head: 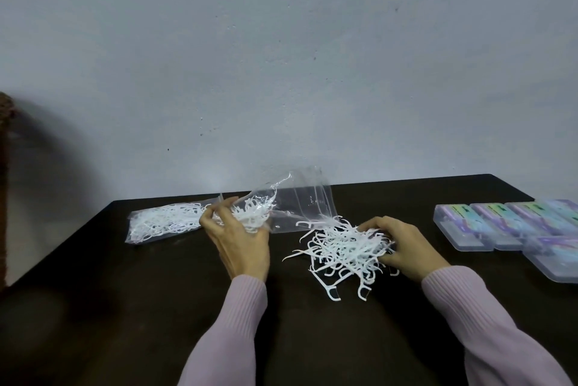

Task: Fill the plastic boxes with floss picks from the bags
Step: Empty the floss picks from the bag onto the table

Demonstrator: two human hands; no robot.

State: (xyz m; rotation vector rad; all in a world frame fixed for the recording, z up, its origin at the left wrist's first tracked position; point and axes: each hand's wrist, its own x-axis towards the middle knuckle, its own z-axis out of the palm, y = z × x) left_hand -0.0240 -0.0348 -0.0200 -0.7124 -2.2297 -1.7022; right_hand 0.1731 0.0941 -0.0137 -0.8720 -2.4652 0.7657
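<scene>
L hand (240,237) grips clear bag (300,207) w/ clump of picks inside; full bag (162,223) just beyond it. R hand (403,248), fingers curled, holds loose floss picks (341,248) on table (125,307); plastic boxes (500,226) further R

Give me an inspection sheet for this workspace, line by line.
Surface: dark table against a wall.
Job's things: loose pile of floss picks; open clear bag with picks inside; full bag lying flat at left; plastic boxes at right, lids shut.
Clutter: nothing seen.
Grippers: left hand grips the open bag; right hand rests on the pile, fingers curled.
Cables: nothing seen.
Surroundings: pale grey wall; brown object at left edge.
</scene>
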